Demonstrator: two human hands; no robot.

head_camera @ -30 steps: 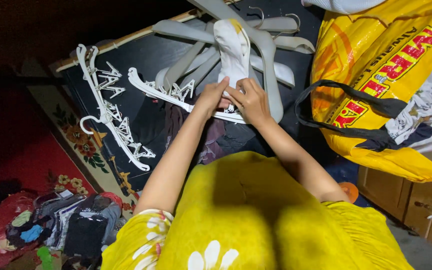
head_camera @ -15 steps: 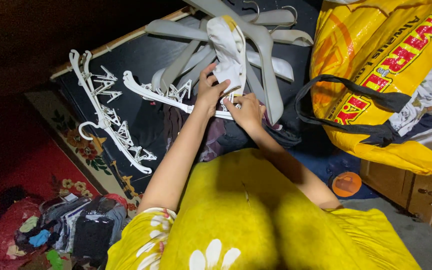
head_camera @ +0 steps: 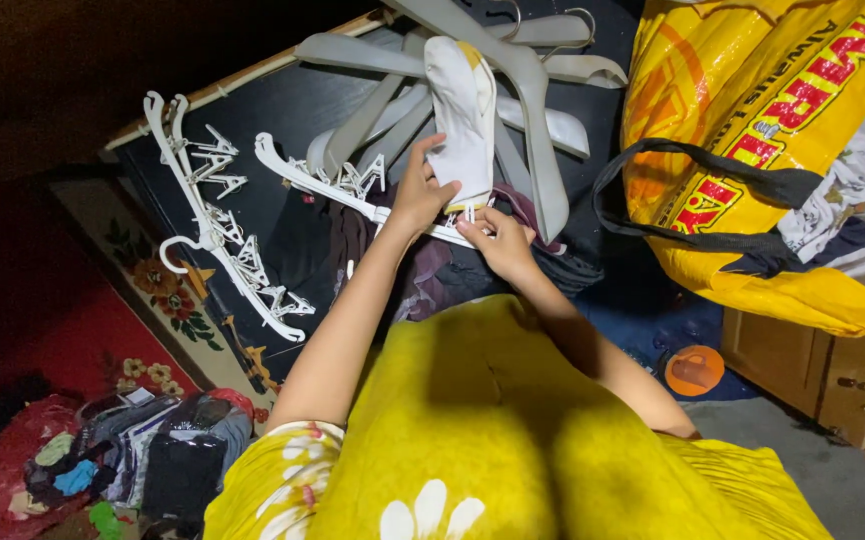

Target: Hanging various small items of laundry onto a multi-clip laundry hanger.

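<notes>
A second white plastic clip hanger with a hook (head_camera: 215, 225) lies flat on the dark worktop (head_camera: 283, 110), well apart to the left. A heap of pale grey plastic coat hangers (head_camera: 543, 130) fans out at the top. A large yellow woven bag with black straps (head_camera: 753, 150) sits on the right, above a brown wooden cabinet (head_camera: 813, 375). A red floral rug (head_camera: 73, 320) covers the floor on the left, with a pile of mixed clothes (head_camera: 103, 455) at its lower edge. A small orange round lid (head_camera: 694, 369) lies near the cabinet.

I see a bright yellow garment (head_camera: 493, 420) with short sleeves and white flower prints near the hem; both forearms are bare, with no rings or watch.
</notes>
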